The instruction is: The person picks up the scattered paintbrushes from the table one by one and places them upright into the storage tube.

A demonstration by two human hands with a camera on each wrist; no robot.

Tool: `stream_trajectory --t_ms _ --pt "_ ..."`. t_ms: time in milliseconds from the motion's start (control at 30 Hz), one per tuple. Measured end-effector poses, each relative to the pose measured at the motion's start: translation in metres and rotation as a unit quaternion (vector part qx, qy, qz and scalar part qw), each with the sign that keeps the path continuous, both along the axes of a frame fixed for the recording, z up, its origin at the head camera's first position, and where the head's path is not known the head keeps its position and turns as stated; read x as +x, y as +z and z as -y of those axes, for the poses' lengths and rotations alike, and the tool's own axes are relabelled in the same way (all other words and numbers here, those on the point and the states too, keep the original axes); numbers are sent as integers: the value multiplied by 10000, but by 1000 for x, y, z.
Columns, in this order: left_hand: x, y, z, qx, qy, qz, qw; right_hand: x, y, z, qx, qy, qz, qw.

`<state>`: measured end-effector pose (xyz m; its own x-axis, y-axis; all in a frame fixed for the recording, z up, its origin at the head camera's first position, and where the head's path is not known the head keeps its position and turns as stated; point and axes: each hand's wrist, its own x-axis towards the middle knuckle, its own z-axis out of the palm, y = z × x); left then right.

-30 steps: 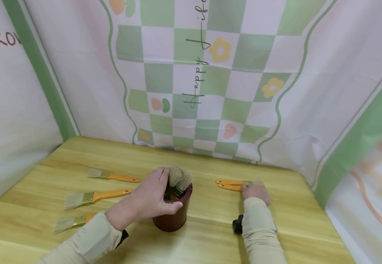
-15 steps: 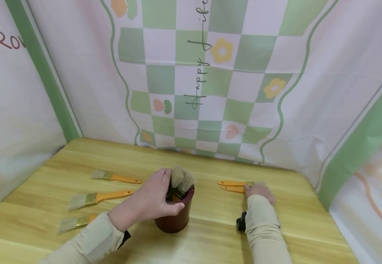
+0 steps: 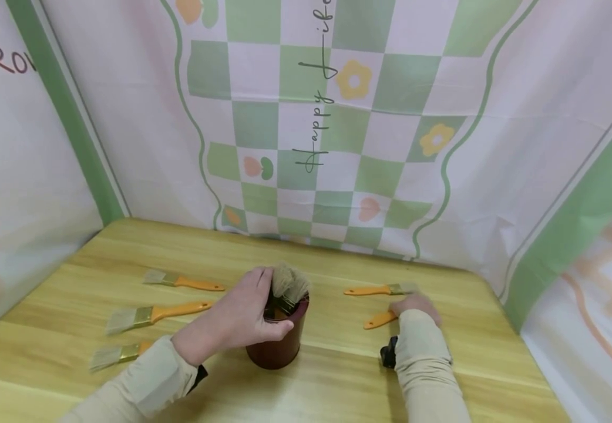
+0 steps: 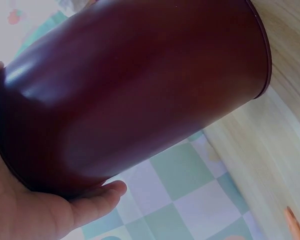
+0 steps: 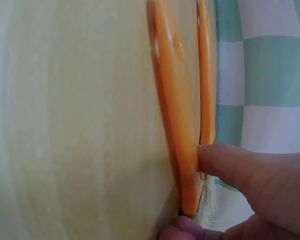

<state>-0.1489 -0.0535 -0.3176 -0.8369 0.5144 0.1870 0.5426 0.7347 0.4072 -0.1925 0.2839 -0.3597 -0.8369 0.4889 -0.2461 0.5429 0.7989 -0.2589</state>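
In the head view my left hand [image 3: 234, 320] holds the dark red cylindrical cup [image 3: 275, 351] around its rim. The left wrist view shows the thumb and palm against the cup's smooth wall [image 4: 140, 90]. Pale bristles of paintbrushes [image 3: 290, 285] stick up from the cup, bristles upward. To the right, my right hand [image 3: 417, 307] pinches an orange-handled paintbrush [image 3: 380, 320] near the ferrule; its bristle end is hidden under the hand. In the right wrist view, thumb and fingers sit at the lower end of its handle [image 5: 177, 100]. Just beyond lies another paintbrush [image 3: 369, 291].
Left of the cup, three more paintbrushes lie on the wooden table [image 3: 332, 376]: a small one [image 3: 195, 284] at the back, a wider one [image 3: 179, 311], and one [image 3: 121, 355] partly under the left sleeve. A printed curtain [image 3: 306, 129] hangs behind the table.
My right hand has drawn the nearer paintbrush toward me, away from the one beside it, and the gap between them has widened. The left hand stays on the cup.
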Motion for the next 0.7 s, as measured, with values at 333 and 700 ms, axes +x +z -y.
stream_trajectory --t_ms 333,700 --pt "1 -3 1 21 -118 -122 9999 1 -17 -8 -120 -145 -504 9986" --pt "-1 0 2 -13 -61 -56 10000 21 -10 -20 -693 -121 -1154 9908"
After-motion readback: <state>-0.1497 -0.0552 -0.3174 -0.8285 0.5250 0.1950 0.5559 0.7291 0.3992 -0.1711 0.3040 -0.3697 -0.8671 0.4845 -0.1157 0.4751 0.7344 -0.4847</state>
